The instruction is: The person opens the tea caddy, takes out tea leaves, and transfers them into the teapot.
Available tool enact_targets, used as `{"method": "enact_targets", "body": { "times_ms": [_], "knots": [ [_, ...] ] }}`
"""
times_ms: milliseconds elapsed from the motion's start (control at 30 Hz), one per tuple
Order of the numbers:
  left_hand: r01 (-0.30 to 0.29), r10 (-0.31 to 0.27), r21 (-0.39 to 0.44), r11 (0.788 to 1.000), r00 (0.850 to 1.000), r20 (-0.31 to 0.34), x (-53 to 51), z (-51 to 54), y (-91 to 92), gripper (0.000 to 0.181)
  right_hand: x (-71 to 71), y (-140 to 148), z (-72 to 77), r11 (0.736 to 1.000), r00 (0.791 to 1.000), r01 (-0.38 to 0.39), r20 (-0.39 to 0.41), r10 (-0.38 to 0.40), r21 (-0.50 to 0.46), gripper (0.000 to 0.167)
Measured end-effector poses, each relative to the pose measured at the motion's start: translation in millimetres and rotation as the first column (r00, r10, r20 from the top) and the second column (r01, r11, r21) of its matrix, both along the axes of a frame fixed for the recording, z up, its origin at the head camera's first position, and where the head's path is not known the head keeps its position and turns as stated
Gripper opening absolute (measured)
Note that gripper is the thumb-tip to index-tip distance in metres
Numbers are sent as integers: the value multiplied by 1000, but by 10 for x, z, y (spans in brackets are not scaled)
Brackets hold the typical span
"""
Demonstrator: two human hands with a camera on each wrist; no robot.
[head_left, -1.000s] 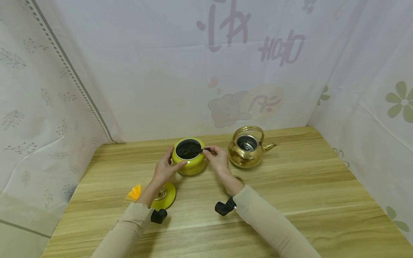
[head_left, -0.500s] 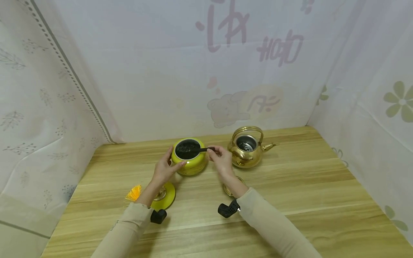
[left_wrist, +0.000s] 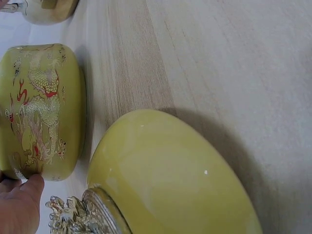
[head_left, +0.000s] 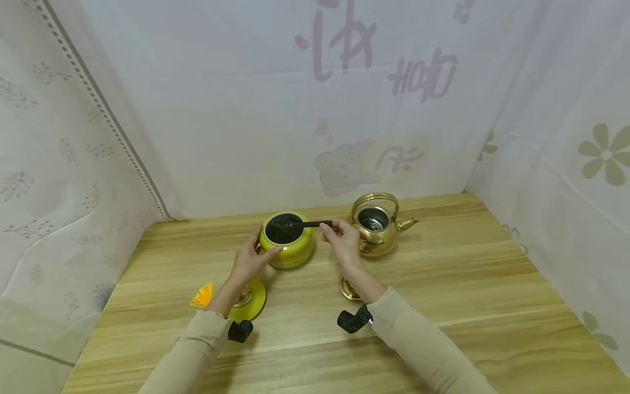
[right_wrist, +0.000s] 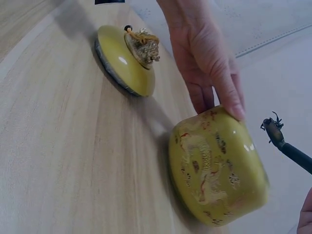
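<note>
Yellow jar [head_left: 295,254]: squat, round-sided, glossy; standing left of the gold kettle [head_left: 379,243], near it but apart. Broad mouth, pale rim, dark contents [head_left: 280,236] within. Wall bears a dragon in pale gold and silvery scales, picked out in red, with small scattered motifs about it.

Black scoop [head_left: 314,224]: slender, dark-tipped; left of the kettle, its tip over the jar's mouth and raised clear of the rim. A few dark, curled strands [right_wrist: 278,117] cling to the tip.

Left hand [head_left: 248,261]: left of the kettle, beyond the jar; grasps the jar, thumb on the near side, fingers round the far left.

Right hand [head_left: 345,241]: just left of the kettle; pinches the scoop by its handle end.

Yellow lid [head_left: 257,306]: left of the kettle and nearer the person, ornate gilt knob, orange tassel [head_left: 203,295].

Gold lid [head_left: 348,290]: nearer the person than the kettle, partly hidden by the right forearm
</note>
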State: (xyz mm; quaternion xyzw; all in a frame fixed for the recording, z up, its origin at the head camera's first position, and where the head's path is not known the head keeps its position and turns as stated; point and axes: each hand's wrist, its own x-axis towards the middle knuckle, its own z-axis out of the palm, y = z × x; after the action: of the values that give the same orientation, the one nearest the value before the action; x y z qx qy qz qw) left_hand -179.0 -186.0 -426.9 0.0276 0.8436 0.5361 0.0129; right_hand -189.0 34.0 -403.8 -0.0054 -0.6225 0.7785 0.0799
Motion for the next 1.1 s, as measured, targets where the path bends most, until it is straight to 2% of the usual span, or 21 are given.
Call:
{"method": "enact_targets", "body": {
  "times_ms": [367, 667, 767, 867, 967, 1100],
  "knots": [
    [10, -10, -7, 1000, 1000, 20, 10, 4, -16, 85, 102, 138, 167, 1000, 997, 0, -71, 0, -3, 21],
    [5, -3, -95, 995, 1000, 23, 42, 42, -32, 89, 176, 342, 269, 1000, 995, 10, -101, -8, 16, 19],
    [-11, 14, -90, 996, 1000, 23, 53, 76, -13, 91, 207, 429, 311, 1000, 994, 6, -105, -6, 5, 20],
    [-35, 35, -75, 997, 999, -2, 51, 131, 30, 92, 236, 526, 367, 1000, 993, 13, -119, -12, 5, 23],
    [-44, 41, -50, 998, 997, -64, 38, 197, 97, 91, 262, 626, 431, 1000, 989, 25, -143, -25, 3, 25],
    [-33, 29, -27, 999, 991, -131, 42, 288, 224, 88, 302, 763, 494, 999, 984, 51, -169, -53, -20, 25]
  ]
}}
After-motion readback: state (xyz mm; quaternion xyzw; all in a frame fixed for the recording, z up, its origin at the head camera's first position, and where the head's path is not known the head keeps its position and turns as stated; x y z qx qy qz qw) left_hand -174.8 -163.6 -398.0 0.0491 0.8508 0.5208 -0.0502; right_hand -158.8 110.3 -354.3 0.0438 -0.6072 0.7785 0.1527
